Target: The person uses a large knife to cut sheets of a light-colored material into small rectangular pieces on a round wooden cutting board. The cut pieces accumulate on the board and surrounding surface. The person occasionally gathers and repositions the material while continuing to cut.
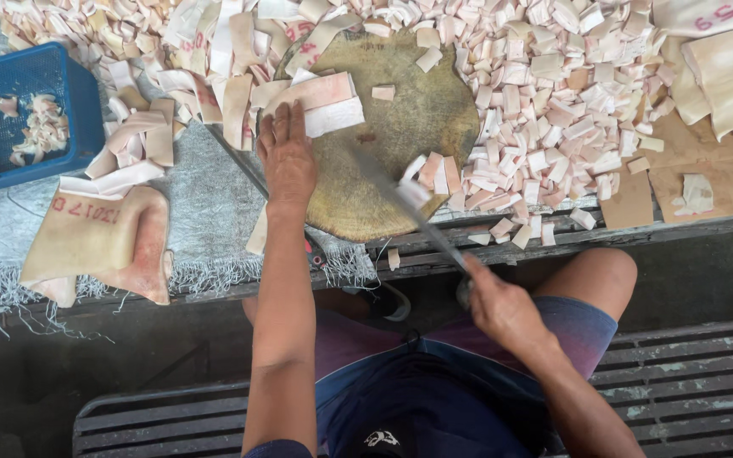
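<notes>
From the head camera I look straight down at a desk (pixel 706 227) covered in pale pink and white cut pieces. In the middle sits a round wooden chopping block (pixel 400 127), worn and yellowish brown. The left hand (pixel 286 157) lies flat and open on the block's left side, fingers stretched forward and touching a thick pink and white slab (pixel 320 102). The right hand (pixel 502 309) is closed around the handle of a long knife (pixel 409 208), below the desk's near edge; the blade slants up and left onto the block, and it looks blurred. A few small cut pieces (pixel 434 174) lie just beside the blade on the block's right side.

To the right and along the top spreads a wide heap of small cut chunks (pixel 553 93). At the far left stands a blue plastic basket (pixel 31 114) with a mesh wall, holding a few scraps. Below it lies a large tan sheet of skin (pixel 95 242) with red stamped marks on it, resting on a frayed white woven sack (pixel 209 212). Another large pale sheet (pixel 727 72) with red marks fills the top right corner. Brown cardboard (pixel 723 178) covers the desk on the right.

The desk's front edge is dark weathered wood. Below it I see the person's bare knees and blue shorts (pixel 434 390), seated on a dark slatted bench (pixel 697 382).
</notes>
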